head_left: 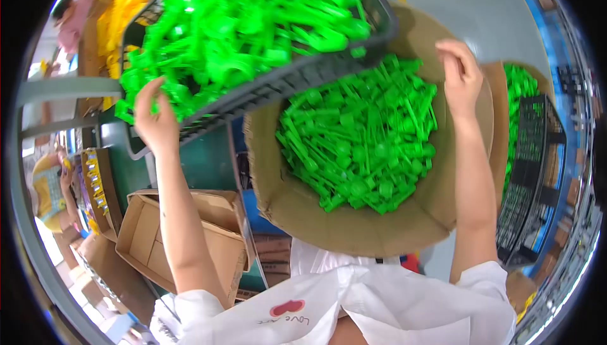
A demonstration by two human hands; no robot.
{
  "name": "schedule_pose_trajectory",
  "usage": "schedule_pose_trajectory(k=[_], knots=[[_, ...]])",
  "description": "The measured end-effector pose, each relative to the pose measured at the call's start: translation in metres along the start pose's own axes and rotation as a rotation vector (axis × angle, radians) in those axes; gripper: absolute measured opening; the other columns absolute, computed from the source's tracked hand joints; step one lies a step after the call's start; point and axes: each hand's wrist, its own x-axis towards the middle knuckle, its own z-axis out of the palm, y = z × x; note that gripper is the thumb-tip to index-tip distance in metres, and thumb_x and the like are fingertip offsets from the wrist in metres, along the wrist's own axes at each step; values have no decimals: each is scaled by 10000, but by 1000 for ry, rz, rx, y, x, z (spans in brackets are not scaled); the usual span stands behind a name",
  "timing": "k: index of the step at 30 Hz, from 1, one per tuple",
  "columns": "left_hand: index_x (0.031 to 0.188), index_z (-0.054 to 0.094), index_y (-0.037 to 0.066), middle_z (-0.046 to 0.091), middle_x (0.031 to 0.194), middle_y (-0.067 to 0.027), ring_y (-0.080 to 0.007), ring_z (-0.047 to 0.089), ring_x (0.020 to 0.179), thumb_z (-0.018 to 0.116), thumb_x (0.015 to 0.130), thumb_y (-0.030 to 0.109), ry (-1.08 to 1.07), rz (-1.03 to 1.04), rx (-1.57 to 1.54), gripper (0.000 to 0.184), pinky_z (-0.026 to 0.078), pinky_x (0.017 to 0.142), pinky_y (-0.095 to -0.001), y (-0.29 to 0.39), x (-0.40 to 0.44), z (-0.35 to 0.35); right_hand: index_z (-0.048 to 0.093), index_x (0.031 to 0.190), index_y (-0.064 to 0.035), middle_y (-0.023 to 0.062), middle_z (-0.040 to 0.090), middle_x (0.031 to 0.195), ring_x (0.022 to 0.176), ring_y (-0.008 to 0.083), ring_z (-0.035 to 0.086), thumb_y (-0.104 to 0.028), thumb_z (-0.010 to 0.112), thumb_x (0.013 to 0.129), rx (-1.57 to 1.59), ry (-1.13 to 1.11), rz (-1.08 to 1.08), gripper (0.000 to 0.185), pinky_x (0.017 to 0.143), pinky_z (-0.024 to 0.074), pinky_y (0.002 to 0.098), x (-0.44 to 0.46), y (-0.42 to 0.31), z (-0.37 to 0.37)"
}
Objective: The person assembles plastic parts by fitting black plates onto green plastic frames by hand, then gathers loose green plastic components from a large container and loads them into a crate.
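A dark grey plastic crate heaped with bright green plastic parts is at the upper left, its near edge slanting up to the right. My left hand is at the crate's near left corner, fingers loosely bent over green parts; whether it touches them I cannot tell. Below the crate's right end stands a large round-sided cardboard box with many green long-stemmed plastic pieces inside. My right hand is over the box's right side, fingers curled but apart, with nothing visible in them.
An open cardboard carton lies at the lower left beside a green surface. Yellow parts are piled behind the crate. More green parts and a black crate stand at right. Other people are at the far left.
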Motion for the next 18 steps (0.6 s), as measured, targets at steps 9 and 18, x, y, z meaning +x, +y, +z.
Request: schedule_pose_trajectory(k=[9,18], knots=[[1331,173,-163,227,1384,-333,-415,236,1306,675,667,593,-1012,-422,201,1125,238,1076,-409,83,-254,237,475,1213,111,220,562,1148,1061,287,542,-630,689,642,-368,-178,1744,959,878,422,387,-385,299,-84],[1363,216,-52,125,1443,-229,-370,137,1319,700,568,648,-964,-781,414,1165,208,1052,-511,-3,-318,305,328,1359,-27,251,426,1301,1177,340,447,-657,694,593,-416,-415,1405,1058,979,335,464,-344,289,-30]])
